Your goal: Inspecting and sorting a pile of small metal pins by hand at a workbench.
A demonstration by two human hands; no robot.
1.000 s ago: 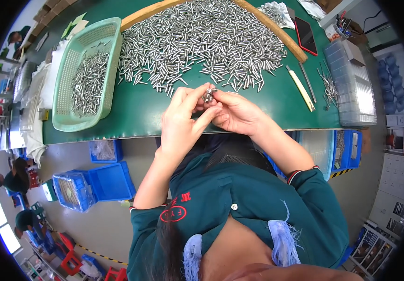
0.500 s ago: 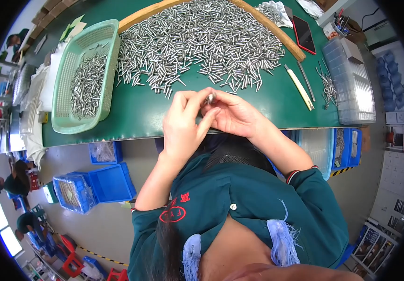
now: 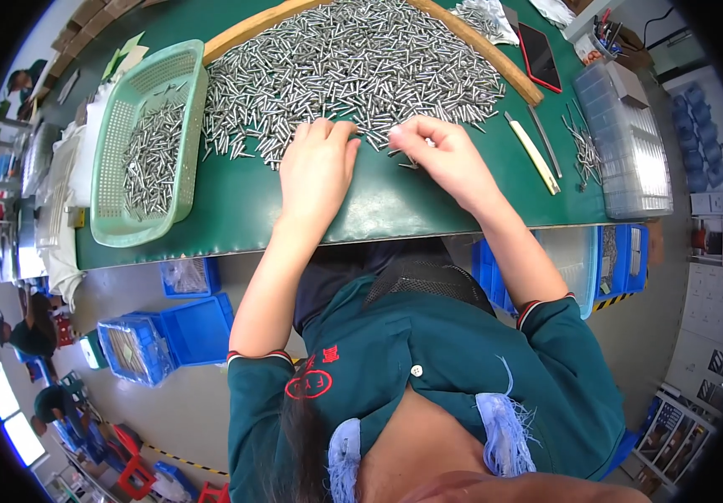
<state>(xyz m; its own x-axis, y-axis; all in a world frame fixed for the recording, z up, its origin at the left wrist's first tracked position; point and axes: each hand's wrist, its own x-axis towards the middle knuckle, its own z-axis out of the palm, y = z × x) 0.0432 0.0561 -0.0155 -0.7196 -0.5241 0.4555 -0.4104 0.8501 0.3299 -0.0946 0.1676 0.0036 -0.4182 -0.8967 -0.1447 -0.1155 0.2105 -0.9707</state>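
A broad heap of small silver metal pins (image 3: 353,71) lies on the green tabletop (image 3: 378,205). My left hand (image 3: 318,172) reaches to the near edge of the heap, back upward, fingers stretched over the pins and thumb out beside them. Its fingertips are partly hidden. To its right, my right hand (image 3: 453,163) is closed, the fingers curled toward the thumb at the heap's edge. A few pins seem to be inside its fingers. Just below them a loose pin (image 3: 409,165) rests on the tabletop.
On the left stands a green mesh basket (image 3: 101,180) with more pins inside. Wooden bars (image 3: 495,63) border the heap. At right lie a yellow-handled cutter (image 3: 533,152), a phone (image 3: 539,57), thin rods (image 3: 583,151) and clear plastic boxes (image 3: 629,159). Blue bins (image 3: 198,327) sit below.
Both hands were together near the table's front edge around a small metal bunch. They have moved apart and forward to the heap, the left hand to the left, the right to the right.
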